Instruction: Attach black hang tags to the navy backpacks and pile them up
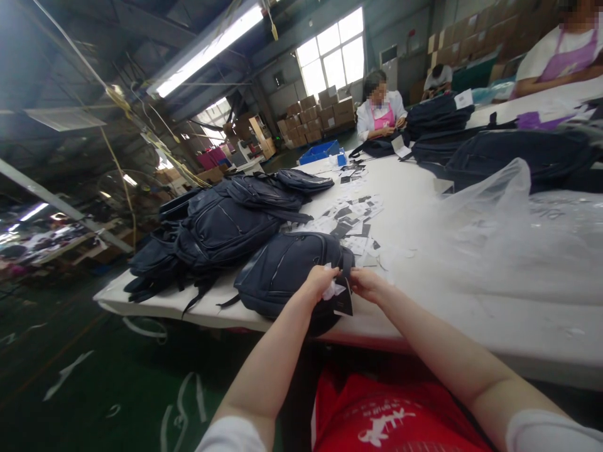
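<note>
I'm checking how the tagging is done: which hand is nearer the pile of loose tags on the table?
Right. The right hand is just below the pile of loose tags; the left hand lies farther left, over the dark backpack.

Both forearms extend forward, bare, converging ahead of the body. Left hand [321,280] and right hand [369,284] sit close together, fingers curled in a pinching grip, knuckles upward.

A single head-worn camera looks forward and down, tilted, from just above the person's chest. It sits close to the near edge of the white desk [424,207], whose far end recedes toward bright windows [334,53] ahead.
</note>
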{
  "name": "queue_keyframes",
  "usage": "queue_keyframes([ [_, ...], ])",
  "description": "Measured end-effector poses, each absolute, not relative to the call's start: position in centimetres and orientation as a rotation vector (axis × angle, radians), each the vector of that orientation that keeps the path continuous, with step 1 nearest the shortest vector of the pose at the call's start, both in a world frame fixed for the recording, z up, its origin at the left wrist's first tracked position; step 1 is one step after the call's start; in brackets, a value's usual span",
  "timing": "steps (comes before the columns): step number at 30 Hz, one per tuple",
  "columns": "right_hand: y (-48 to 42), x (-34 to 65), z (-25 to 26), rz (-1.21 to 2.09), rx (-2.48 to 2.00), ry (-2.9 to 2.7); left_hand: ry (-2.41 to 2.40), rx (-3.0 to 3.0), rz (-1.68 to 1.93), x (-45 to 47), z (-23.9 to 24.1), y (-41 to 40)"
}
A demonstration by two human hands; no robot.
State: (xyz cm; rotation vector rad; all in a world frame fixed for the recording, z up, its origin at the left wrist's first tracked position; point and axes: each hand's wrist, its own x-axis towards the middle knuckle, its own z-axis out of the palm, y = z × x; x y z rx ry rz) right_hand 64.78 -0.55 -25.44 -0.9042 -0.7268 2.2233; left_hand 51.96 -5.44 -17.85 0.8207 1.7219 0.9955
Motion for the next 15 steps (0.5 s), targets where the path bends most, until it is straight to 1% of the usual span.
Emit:
queue_keyframes([
  [5, -1.8, 65.9, -25.2, 2.222, -0.829, -0.694, 1.627, 0.806, 0.940, 51.6, -17.6, -5.9],
  [10, -2.3, 69.7, -25.5, 2.298, -0.779, -0.674, 1.510, 0.828, 0.783, 50.0, -17.5, -6.1],
  [15, -2.4, 74.6, -25.5, 2.433, -0.536, -0.612, 1.406, 0.874, 0.686, 48.8, -17.7, -5.9],
])
